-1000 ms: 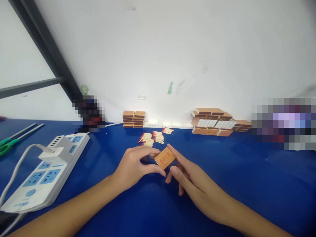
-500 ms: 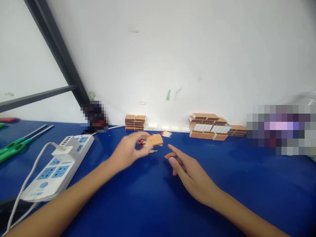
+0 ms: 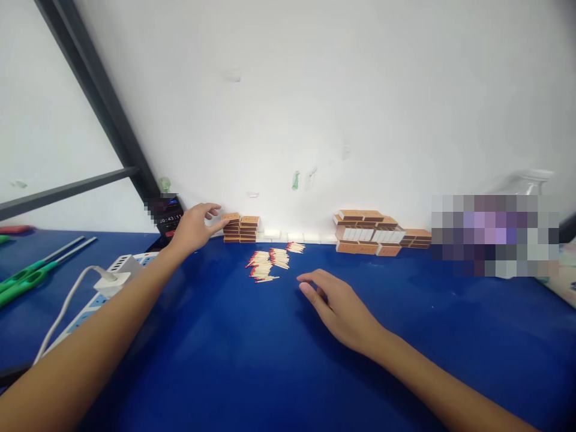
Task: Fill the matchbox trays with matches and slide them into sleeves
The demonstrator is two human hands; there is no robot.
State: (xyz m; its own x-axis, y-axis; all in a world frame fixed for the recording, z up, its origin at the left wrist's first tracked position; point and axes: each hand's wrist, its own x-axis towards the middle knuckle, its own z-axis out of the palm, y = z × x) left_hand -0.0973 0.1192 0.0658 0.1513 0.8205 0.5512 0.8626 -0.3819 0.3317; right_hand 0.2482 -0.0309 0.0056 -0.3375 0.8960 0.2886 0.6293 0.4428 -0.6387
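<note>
The matchbox (image 3: 231,216) has moved from over the loose matches to the far left, onto the left column of the small stack (image 3: 240,230) by the wall (image 3: 288,108), carried there by the left hand (image 3: 194,228). That hand's thumb and fingers are parted at the box's left end, not closed round it; whether the thumb touches cannot be told. The box could slide or topple, probably if the thumb catches its end as the hand withdraws, or if it sits askew. It lies print up, its long axis running roughly left to right along the wall. Nearer and to the right are the loose matches (image 3: 279,258); beyond them, the right hand (image 3: 344,306) is empty, fingers loosely curled above the blue table (image 3: 225,366).
</note>
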